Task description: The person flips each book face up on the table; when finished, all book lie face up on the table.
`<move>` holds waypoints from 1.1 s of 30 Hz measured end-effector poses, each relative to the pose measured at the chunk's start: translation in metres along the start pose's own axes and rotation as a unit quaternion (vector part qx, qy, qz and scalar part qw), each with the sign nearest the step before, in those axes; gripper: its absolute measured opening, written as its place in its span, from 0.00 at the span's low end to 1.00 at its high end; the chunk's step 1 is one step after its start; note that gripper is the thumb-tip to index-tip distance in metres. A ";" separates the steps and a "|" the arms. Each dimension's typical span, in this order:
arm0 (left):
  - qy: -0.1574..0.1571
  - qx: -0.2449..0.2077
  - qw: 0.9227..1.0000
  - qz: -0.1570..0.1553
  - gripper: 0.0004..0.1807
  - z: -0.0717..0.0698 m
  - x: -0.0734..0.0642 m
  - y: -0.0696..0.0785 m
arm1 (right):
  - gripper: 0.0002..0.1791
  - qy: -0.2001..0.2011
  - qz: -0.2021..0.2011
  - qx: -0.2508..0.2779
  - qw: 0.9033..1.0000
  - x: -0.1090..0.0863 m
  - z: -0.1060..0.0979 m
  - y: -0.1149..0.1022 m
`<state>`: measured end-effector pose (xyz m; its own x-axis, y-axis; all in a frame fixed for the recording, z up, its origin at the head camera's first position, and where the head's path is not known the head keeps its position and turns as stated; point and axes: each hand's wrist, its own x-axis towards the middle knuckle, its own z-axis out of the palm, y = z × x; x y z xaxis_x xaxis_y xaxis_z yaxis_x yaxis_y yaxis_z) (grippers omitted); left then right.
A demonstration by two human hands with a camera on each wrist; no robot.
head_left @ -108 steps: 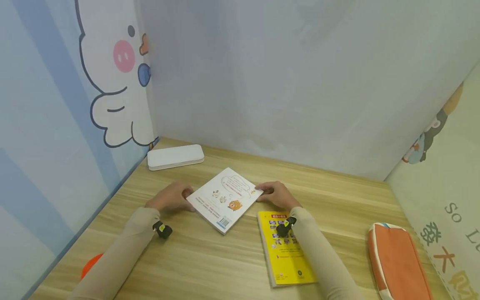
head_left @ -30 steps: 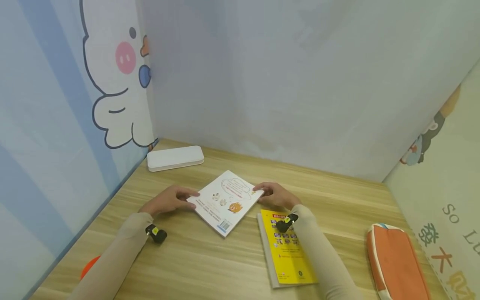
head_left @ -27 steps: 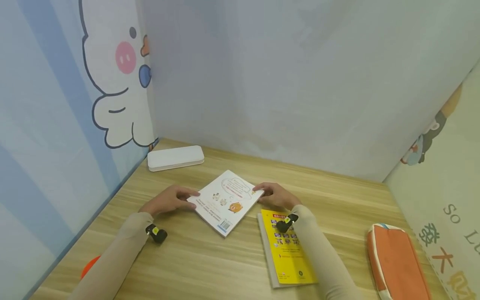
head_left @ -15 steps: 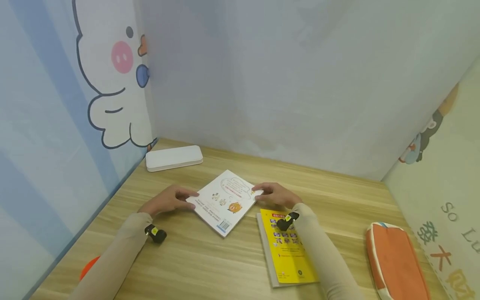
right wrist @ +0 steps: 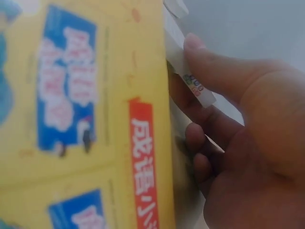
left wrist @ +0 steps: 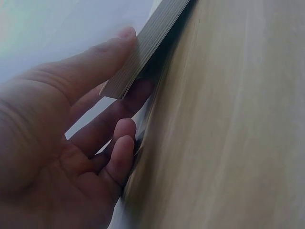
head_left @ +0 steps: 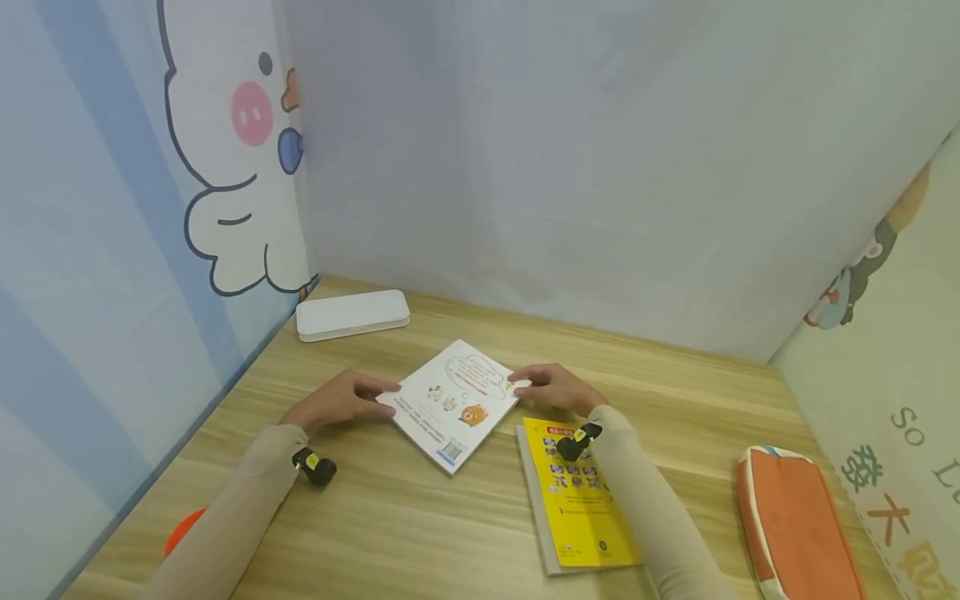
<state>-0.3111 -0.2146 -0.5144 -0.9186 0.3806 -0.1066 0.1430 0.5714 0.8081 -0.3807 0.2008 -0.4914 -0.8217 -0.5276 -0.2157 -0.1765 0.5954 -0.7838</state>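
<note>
A white paperback book (head_left: 442, 408) with small cartoon animals and a barcode lies at an angle mid-table. My left hand (head_left: 337, 402) pinches its left corner; in the left wrist view the thumb presses the edge of the pages (left wrist: 148, 50) while fingers reach underneath. At the opposite corner my right hand (head_left: 561, 390) pinches the same book, its thumb against the book's narrow edge (right wrist: 193, 86) in the right wrist view. Below my right wrist is a yellow book (head_left: 581, 529), partly hidden by the sleeve and wrist camera.
A white flat case (head_left: 352, 314) sits at the back left corner of the wooden table (head_left: 375, 525). To the right is an orange pouch (head_left: 802, 525). Something round and orange (head_left: 182, 530) shows partly behind the left sleeve. Printed cloth walls border the table.
Since the oldest frame, my left hand has changed its hold on the white book's corner, and the book has shifted slightly toward me. Over the last second hands and book have hardly moved.
</note>
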 end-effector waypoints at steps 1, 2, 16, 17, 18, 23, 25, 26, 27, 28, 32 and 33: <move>-0.001 -0.003 1.000 -0.002 0.31 0.000 0.000 0.000 | 0.22 -0.001 0.000 0.001 1.000 -0.001 0.000 0.000; -0.002 -0.004 1.000 0.000 0.31 0.000 0.000 0.001 | 0.22 -0.002 -0.001 0.000 1.000 -0.001 0.000 -0.001; 0.013 -0.017 1.000 -0.007 0.29 0.002 -0.002 0.001 | 0.21 0.004 -0.004 -0.007 1.000 -0.003 0.000 -0.005; 0.014 -0.019 1.000 -0.010 0.29 0.002 -0.002 0.001 | 0.21 0.004 -0.007 -0.007 1.000 -0.003 0.001 -0.005; 0.013 -0.021 1.000 -0.010 0.30 0.002 -0.002 0.000 | 0.22 0.003 -0.007 -0.005 1.000 -0.003 0.001 -0.005; 0.009 -0.033 0.999 -0.012 0.32 0.001 -0.005 -0.001 | 0.24 -0.002 -0.015 -0.005 1.000 -0.004 0.001 -0.005; 0.007 -0.035 0.999 -0.007 0.32 0.001 -0.006 -0.002 | 0.24 -0.001 -0.017 -0.003 1.000 -0.004 0.001 -0.004; 0.008 -0.038 0.999 -0.005 0.32 0.001 -0.006 -0.002 | 0.24 -0.001 -0.019 -0.002 1.000 -0.004 0.001 -0.004; 0.009 -0.042 0.999 -0.004 0.32 0.001 -0.006 -0.002 | 0.24 -0.001 -0.023 -0.004 1.000 -0.004 0.001 -0.004; 0.010 -0.045 0.999 -0.003 0.32 0.002 -0.006 -0.002 | 0.24 -0.002 -0.025 -0.003 1.000 -0.004 0.001 -0.004; 0.014 -0.050 0.999 0.011 0.31 0.004 -0.006 -0.002 | 0.24 -0.006 -0.027 0.000 1.000 -0.005 0.000 -0.005; 0.013 -0.049 0.999 0.016 0.31 0.005 -0.006 -0.002 | 0.25 -0.006 -0.027 -0.001 1.000 -0.005 0.000 -0.005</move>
<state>-0.3040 -0.2143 -0.5183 -0.9236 0.3777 -0.0662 0.1363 0.4848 0.8639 -0.3754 0.2006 -0.4862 -0.8041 -0.5663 -0.1806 -0.2214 0.5673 -0.7932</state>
